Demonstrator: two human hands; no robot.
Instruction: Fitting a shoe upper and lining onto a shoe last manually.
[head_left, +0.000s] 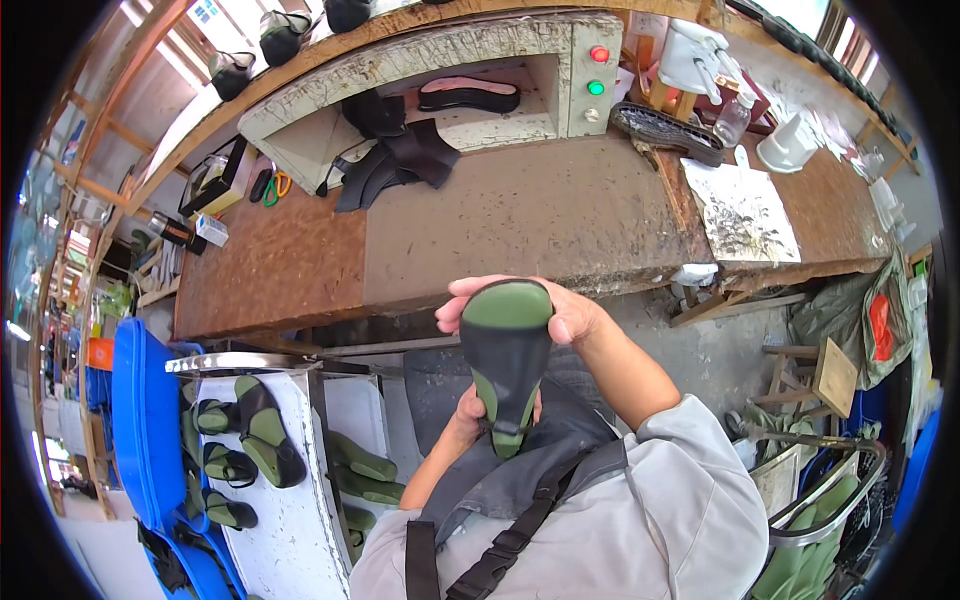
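A green-and-black shoe (508, 345) is held up between my hands over my lap, in front of the bench. It is foot-shaped, with its broad green end pointing away from me and its narrow end toward me. My right hand (575, 312) curls around the broad end, thumb at the right edge and fingertips showing past the left edge. Lower down, my left hand (468, 410) grips the narrow end from the left side; part of its fingers is hidden behind the shoe. Both hands are closed on this one piece.
Ahead stands a brown workbench (500, 215) with a box-like machine (590, 60) holding a dark sole (470, 95). Black pieces (400, 165) lie before it. Scissors (278, 188) rest left, a stained sheet (740, 210) right. Green-and-black shoes (268, 430) sit on a white rack beside blue bins (143, 420).
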